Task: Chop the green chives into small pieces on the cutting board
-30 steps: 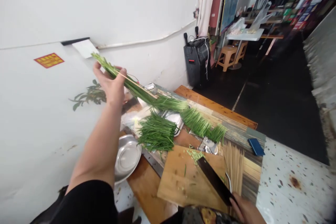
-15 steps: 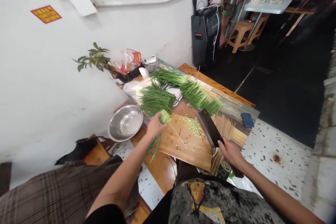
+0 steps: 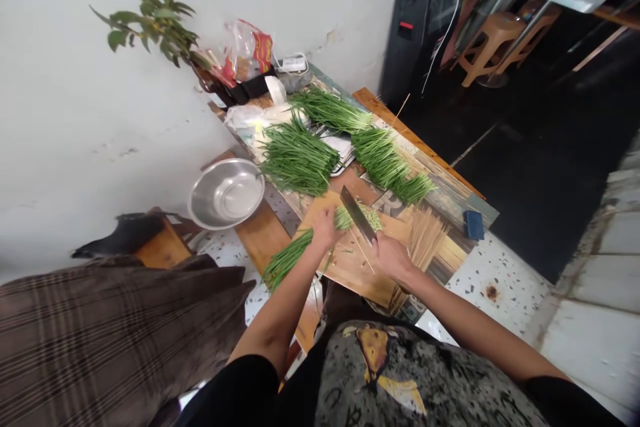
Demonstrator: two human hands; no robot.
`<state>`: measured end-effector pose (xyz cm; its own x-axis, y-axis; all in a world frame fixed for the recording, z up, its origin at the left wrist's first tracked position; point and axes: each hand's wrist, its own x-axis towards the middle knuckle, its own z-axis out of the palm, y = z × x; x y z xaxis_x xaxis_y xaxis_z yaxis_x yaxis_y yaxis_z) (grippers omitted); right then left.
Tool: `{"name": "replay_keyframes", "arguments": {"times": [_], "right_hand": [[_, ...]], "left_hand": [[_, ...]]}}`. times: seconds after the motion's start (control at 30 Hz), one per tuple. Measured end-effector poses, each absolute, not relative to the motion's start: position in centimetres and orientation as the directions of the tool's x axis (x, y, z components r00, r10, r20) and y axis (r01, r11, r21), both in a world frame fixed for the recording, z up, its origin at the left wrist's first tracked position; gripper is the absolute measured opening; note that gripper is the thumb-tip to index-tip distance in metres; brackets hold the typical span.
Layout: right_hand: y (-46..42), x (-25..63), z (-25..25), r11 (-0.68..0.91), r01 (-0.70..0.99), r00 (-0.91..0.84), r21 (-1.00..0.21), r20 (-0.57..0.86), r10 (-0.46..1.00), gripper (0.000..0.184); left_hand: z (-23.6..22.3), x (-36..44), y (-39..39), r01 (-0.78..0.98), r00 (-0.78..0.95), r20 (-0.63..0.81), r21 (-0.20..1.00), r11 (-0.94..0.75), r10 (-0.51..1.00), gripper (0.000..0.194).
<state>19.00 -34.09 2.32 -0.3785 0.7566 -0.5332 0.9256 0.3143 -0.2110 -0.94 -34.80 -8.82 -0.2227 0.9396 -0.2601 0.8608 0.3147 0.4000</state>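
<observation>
Our left hand [image 3: 325,227] grips one chive bundle [image 3: 295,255] mid-frame; our right hand [image 3: 389,255] clenches one cleaver [image 3: 357,213]. Three chive piles [image 3: 299,160] lie above, one steel bowl [image 3: 226,193] left.

Near the table's [image 3: 450,197] left edge a steel bowl [image 3: 226,192], at the far corner a leafy plant [image 3: 150,20] and red-printed plastic bag [image 3: 247,50], by the right edge a blue phone [image 3: 473,225] and bamboo skewers [image 3: 425,237].
</observation>
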Motion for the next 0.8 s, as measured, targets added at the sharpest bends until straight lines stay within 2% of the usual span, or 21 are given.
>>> {"name": "replay_keyframes", "arguments": {"times": [0.23,0.53,0.8], "right_hand": [[-33.6,18.4,1.2,0.337,0.922,-0.381,-0.191,-0.599,0.704,0.034],[-32.9,18.3,0.8,0.359,0.916,-0.386,-0.177,-0.627,0.677,0.032],[-32.0,17.2,-1.1,0.345,0.922,-0.375,-0.176,-0.629,0.681,0.031]], "left_hand": [[-9.6,-0.8,-35.0,0.861,-0.239,-0.272,0.384,0.333,0.932,0.073],[-9.3,-0.9,-34.7,0.869,-0.214,-0.317,0.371,0.328,0.924,0.069],[-9.1,-1.2,-34.5,0.853,-0.187,-0.339,0.409,0.323,0.922,0.071]]}}
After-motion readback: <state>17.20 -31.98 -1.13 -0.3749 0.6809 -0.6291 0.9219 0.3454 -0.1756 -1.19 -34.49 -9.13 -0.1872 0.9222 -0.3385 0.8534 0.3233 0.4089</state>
